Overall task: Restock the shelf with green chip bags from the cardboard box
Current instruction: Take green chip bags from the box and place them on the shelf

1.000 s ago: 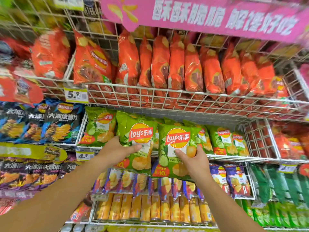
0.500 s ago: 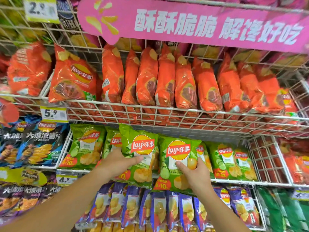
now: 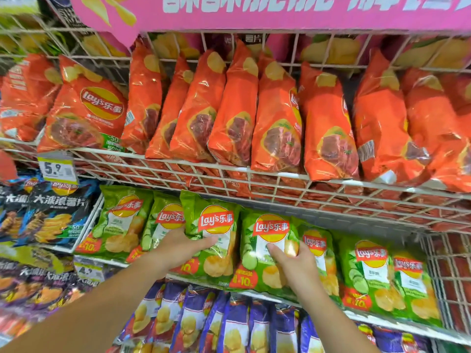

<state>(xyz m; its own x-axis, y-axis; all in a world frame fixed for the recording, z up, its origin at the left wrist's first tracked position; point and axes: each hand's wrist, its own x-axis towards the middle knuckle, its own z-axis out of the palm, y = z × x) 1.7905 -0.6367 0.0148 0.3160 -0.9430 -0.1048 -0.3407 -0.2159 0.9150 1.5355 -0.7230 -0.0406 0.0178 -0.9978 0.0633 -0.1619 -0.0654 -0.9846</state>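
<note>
Obs: two green bags are at the front of the green row on the middle shelf.
- Left hand holds the left bag, thumb across its face, fingers hidden behind it.
- Right hand holds the right bag, thumb on the face, fingers curled round its right edge.
- The two bags stand upright, side by side. We cannot tell whether they touch.
- Their lower edges hang in front of the shelf's front rail, so we judge neither is seated yet.
- Box not in view.

Risks, as we read them:
- Letting go early: with the bottoms past the rail, either bag could tip forward and drop onto the purple bags below.
- Pushing in too high: the tops sit just under the wire rack carrying the red bags and could snag there.
- Pushing hard: the bags behind could be shoved askew, or a tight grip could crush the chips.
- Seating both at once: one bag may ride over the other.
</note>
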